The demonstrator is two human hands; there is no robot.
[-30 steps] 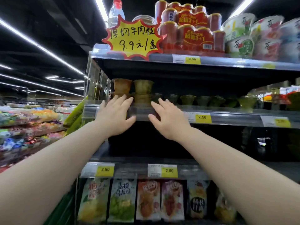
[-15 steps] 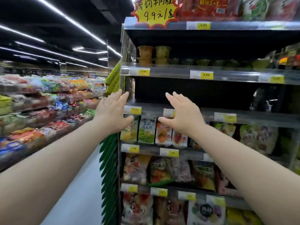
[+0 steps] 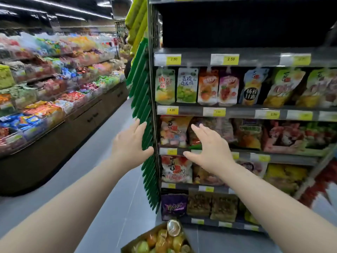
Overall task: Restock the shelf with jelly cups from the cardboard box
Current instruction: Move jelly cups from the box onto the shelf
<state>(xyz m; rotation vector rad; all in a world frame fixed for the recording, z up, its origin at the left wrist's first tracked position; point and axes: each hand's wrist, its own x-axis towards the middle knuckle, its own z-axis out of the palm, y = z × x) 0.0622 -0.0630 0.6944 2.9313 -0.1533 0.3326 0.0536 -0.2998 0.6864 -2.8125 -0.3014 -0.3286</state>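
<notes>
Cardboard box [image 3: 144, 234] of jelly cups [image 3: 160, 240] lies low at the foot of the shelf [image 3: 196, 59], straight below and between my arms. My left hand [image 3: 130, 145] and right hand [image 3: 209, 148] hover empty, fingers loosely spread. Both must drop; the left looks slightly nearer.

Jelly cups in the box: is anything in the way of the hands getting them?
Nothing visible does. The left hand and right hand hover open and empty in front of the shelves; the cardboard box lies open below them, jelly cups uncovered.
</notes>
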